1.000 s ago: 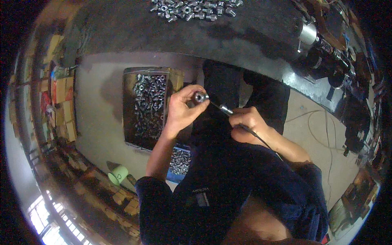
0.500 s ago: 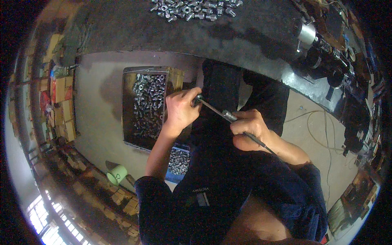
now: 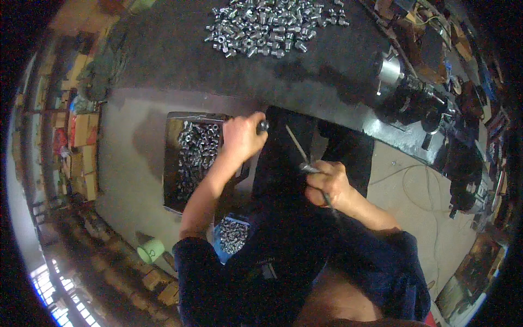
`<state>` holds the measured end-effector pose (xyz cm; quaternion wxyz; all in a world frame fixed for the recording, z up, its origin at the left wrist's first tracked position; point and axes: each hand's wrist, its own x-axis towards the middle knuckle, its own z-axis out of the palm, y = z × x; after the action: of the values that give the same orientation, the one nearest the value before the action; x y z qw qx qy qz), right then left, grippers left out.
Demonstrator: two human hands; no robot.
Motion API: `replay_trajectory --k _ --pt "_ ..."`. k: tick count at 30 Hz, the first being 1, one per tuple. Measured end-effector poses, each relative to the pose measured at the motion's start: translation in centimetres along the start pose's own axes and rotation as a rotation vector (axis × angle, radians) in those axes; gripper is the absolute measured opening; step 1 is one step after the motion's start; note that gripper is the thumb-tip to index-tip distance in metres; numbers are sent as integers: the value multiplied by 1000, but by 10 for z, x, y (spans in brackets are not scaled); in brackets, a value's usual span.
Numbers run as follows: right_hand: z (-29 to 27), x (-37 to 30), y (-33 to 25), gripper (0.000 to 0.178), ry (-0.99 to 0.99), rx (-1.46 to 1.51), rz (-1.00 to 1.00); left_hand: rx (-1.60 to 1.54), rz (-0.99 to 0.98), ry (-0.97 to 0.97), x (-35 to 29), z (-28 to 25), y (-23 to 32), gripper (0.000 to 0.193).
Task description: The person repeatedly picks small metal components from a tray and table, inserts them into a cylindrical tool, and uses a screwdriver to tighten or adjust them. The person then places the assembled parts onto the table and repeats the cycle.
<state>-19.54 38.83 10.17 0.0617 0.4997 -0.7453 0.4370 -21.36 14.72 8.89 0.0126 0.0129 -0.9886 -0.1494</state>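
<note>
My left hand [image 3: 242, 139], fingers curled closed, grips a small dark metal fitting [image 3: 263, 126] at its fingertips, mostly covered by them. My right hand [image 3: 331, 184] is wrapped round a slim hand tool [image 3: 297, 144] with a long thin shaft and a metal collar; its exact kind is unclear. A dark tail runs back from that hand. The shaft's tip points toward the fitting with a gap between them. Below and left of my left hand stands a box [image 3: 171, 204] with many shiny metal fittings [image 3: 197, 152] in it.
A heap of metal fittings [image 3: 267, 27] lies on the dark bench [image 3: 163, 60]. Clamped machinery [image 3: 392, 73] stands along its right side. Near my left elbow sits a blue tray [image 3: 222, 252] of small fittings. A green cup [image 3: 150, 252] and a thin cable [image 3: 417, 188] are farther out.
The tool's tip has come away from the fitting in my left hand, and its shaft is steeper. The view has shifted, showing more of the heap on the bench.
</note>
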Motion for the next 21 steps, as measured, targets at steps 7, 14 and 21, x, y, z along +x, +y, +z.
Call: replay_trajectory --k 7,14,21 --pt "-1 -21 5 24 -46 134 116 -66 80 117 140 -17 22 27" --pt "-4 -19 2 25 -16 126 187 -1139 102 209 208 -48 24 38" --pt "-2 -16 4 21 -11 256 205 -674 -27 23 80 -49 -79 30"
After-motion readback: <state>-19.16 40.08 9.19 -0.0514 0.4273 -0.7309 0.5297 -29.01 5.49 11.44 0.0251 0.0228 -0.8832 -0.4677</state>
